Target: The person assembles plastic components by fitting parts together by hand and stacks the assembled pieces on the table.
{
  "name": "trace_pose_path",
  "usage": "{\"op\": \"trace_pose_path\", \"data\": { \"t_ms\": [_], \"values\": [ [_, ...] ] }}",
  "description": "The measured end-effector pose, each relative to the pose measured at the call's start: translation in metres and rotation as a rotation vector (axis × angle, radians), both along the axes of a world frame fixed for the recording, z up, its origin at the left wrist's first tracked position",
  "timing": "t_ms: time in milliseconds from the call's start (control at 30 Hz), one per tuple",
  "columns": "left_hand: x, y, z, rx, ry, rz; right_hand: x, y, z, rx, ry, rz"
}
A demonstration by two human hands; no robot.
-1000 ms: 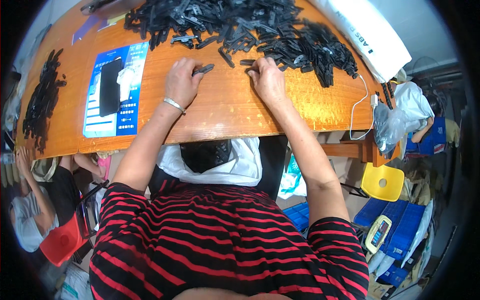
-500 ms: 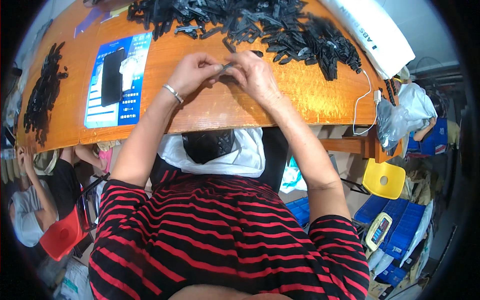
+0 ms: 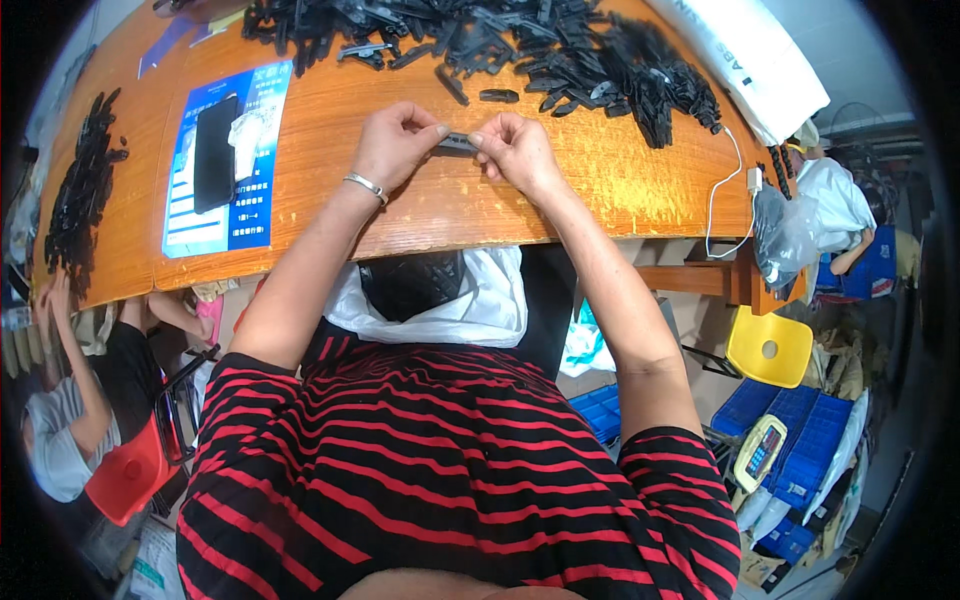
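Between my two hands, just above the wooden table (image 3: 400, 235), is a small dark elongated plastic part (image 3: 457, 142). My left hand (image 3: 398, 145) pinches its left end between thumb and fingers; a silver bracelet is on that wrist. My right hand (image 3: 518, 150) is closed on the right end in the same way. Just beyond my hands two loose black plastic parts (image 3: 499, 96) lie on the table, near a large heap of similar black parts (image 3: 480, 40). What exact kind of part I hold is too small to tell.
A phone (image 3: 216, 155) lies on a blue-and-white sheet at the left, beside a smaller black pile (image 3: 85, 190). A white sack (image 3: 745, 65) and a white cable (image 3: 737, 185) are at the right. A white bag (image 3: 500, 300) hangs below the table edge. Another person (image 3: 75, 400) sits at left.
Both hands have drawn level, with the dark part now stretched lengthwise between them. My right hand has dropped slightly and turned, showing its thumb. The view has shifted a little.
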State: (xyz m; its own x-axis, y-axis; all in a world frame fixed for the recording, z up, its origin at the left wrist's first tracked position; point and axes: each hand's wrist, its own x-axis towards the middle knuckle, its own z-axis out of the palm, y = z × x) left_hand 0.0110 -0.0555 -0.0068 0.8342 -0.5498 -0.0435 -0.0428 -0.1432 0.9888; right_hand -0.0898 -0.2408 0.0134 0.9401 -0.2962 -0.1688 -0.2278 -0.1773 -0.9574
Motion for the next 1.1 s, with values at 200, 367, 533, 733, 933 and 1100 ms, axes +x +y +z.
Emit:
{"op": "trace_pose_path", "data": {
  "t_ms": [200, 367, 533, 733, 933, 1100],
  "values": [
    [0.000, 0.002, -0.006, 0.206, -0.204, 0.015, 0.005, -0.002, -0.006, -0.158, 0.086, 0.033],
    [-0.004, 0.003, 0.001, 0.314, -0.312, 0.045, 0.007, -0.001, -0.015, -0.490, 0.037, 0.041],
    [-0.006, 0.006, 0.026, 0.533, -0.413, -0.187, -0.004, -0.018, -0.031, -0.355, 0.133, 0.165],
    [0.026, -0.002, 0.020, 0.345, -0.494, -0.158, 0.007, -0.025, 0.021, -0.607, 0.011, 0.132],
    [0.064, -0.044, 0.012, 0.435, -1.205, -0.129, 0.049, -0.036, 0.009, -1.234, -0.075, 0.062],
    [0.055, -0.033, 0.013, 0.518, -1.030, -0.145, 0.033, -0.017, 0.016, -1.040, 0.052, 0.055]
  ]
}}
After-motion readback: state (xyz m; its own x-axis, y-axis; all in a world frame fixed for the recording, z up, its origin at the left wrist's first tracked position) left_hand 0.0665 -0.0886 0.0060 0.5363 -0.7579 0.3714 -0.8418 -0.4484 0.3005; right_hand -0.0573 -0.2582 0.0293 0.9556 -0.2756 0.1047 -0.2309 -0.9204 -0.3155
